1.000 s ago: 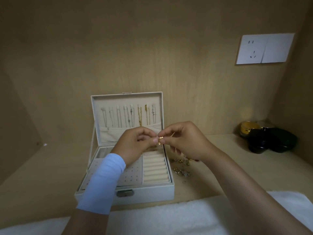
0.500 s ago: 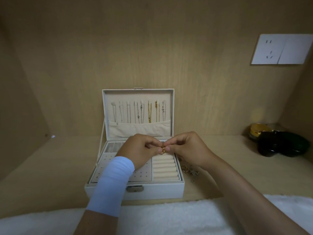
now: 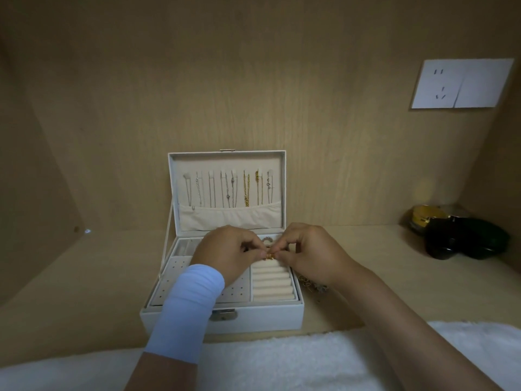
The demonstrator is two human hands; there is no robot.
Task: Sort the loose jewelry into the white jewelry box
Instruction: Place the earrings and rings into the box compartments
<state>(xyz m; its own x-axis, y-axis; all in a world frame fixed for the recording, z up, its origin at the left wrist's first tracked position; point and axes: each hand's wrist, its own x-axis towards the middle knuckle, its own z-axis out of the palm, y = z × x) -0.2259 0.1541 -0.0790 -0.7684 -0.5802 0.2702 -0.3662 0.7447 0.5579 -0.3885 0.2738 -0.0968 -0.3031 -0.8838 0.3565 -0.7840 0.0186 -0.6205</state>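
Note:
The white jewelry box [image 3: 262,314] stands open on the wooden shelf, its lid upright with several silver and gold chains [image 3: 228,190] hanging inside. My left hand [image 3: 225,251] and my right hand [image 3: 307,253] meet over the box's cushioned ring rolls [image 3: 272,286]. Both pinch a small gold ring [image 3: 270,256] between thumb and fingertips, right at the top of the rolls. A silver ring [image 3: 266,239] sits in the row behind. Loose jewelry [image 3: 311,285] lies on the shelf just right of the box, partly hidden by my right wrist.
Dark round containers [image 3: 462,235], one with a yellow rim, sit at the shelf's back right corner. A white wall socket [image 3: 459,84] is on the back panel. A white fluffy cloth [image 3: 282,365] covers the near edge. Wooden side walls close in left and right.
Both hands have lowered with the gold ring from above the box down to the top of the ring rolls. The view has shifted, bringing the box nearer the centre.

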